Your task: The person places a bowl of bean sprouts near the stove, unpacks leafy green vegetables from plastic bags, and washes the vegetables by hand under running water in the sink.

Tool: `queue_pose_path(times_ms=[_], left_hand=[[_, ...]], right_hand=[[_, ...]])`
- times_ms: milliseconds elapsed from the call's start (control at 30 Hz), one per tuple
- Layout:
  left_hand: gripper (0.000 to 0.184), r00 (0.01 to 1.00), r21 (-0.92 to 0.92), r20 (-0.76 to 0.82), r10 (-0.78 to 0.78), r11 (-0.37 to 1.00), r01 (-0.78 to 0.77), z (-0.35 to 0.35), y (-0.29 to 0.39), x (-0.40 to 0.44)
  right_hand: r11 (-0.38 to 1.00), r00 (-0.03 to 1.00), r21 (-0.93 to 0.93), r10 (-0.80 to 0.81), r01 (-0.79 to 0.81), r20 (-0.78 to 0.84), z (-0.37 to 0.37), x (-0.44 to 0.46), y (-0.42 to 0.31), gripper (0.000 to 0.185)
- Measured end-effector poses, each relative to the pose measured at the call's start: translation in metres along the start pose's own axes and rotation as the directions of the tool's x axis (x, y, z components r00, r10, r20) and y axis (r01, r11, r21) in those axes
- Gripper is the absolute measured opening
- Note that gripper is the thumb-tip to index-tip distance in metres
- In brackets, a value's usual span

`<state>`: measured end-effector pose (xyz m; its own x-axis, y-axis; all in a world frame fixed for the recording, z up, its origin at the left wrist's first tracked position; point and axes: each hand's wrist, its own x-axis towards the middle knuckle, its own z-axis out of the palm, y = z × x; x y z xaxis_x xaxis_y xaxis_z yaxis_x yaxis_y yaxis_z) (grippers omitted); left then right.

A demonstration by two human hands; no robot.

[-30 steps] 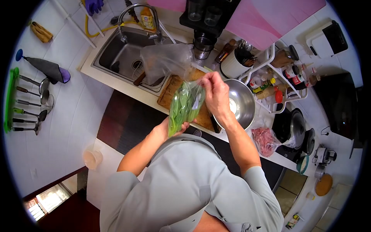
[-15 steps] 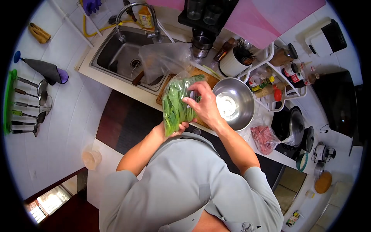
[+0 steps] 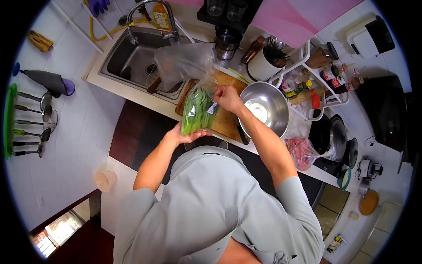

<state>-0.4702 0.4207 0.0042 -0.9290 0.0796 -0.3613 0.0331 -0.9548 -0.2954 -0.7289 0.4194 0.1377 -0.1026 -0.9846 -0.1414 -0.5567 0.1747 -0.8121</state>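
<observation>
A clear plastic bag of leafy greens (image 3: 197, 110) is held in front of me over the counter's edge. My left hand (image 3: 190, 134) supports it from underneath, its fingers curled around the lower end. At the bag's upper right side, my right hand (image 3: 227, 97) has its fingers pinched together on the plastic. The loose, empty-looking upper part of the bag reaches toward the sink. Behind the greens lies a wooden cutting board (image 3: 228, 121). A shiny steel bowl (image 3: 274, 99) stands just right of my right hand.
Left of the board is a steel sink (image 3: 112, 55) with a faucet (image 3: 172, 22). A bag of red meat (image 3: 300, 152) lies right of the bowl. Bottles fill a white rack (image 3: 311, 115), beside a utensil holder (image 3: 261, 68). A lidded black pot (image 3: 337, 138) sits farther right.
My right hand, earlier over the bag with its fingers apart, has closed on the bag's upper right side. The greens and my left hand have moved slightly away from my body, uncovering more cutting board.
</observation>
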Motion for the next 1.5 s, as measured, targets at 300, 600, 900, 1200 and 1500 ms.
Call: queue_pose_path(times_ms=[300, 600, 900, 1200, 1500], left_hand=[[0.047, 0.015, 0.955, -0.276, 0.961, 0.276, -0.11, 0.007, 0.019, -0.041], [0.027, 0.283, 0.808, 0.581, 0.763, -0.584, -0.082, 0.073, 0.034, 0.057], [0.011, 0.447, 0.841, 0.443, 0.777, -0.532, 0.092, 0.083, 0.043, 0.047], [0.008, 0.376, 0.821, 0.511, 0.773, -0.569, 0.052, 0.077, 0.037, 0.05], [0.018, 0.542, 0.766, 0.494, 0.68, -0.635, 0.099, 0.071, 0.044, 0.036]], right_hand=[[0.827, 0.912, 0.385, 0.367, -0.41, 0.183, 0.032, 0.042, 0.045, 0.014], [0.845, 0.933, 0.396, 0.309, -0.359, 0.186, 0.044, 0.035, 0.05, 0.015], [0.781, 0.924, 0.5, 0.358, -0.374, 0.131, 0.052, 0.028, 0.054, 0.017], [0.925, 0.928, 0.078, 0.368, -0.372, 0.058, 0.055, 0.039, 0.059, 0.03], [0.83, 0.918, 0.397, 0.378, -0.392, 0.116, 0.061, 0.027, 0.07, 0.023]])
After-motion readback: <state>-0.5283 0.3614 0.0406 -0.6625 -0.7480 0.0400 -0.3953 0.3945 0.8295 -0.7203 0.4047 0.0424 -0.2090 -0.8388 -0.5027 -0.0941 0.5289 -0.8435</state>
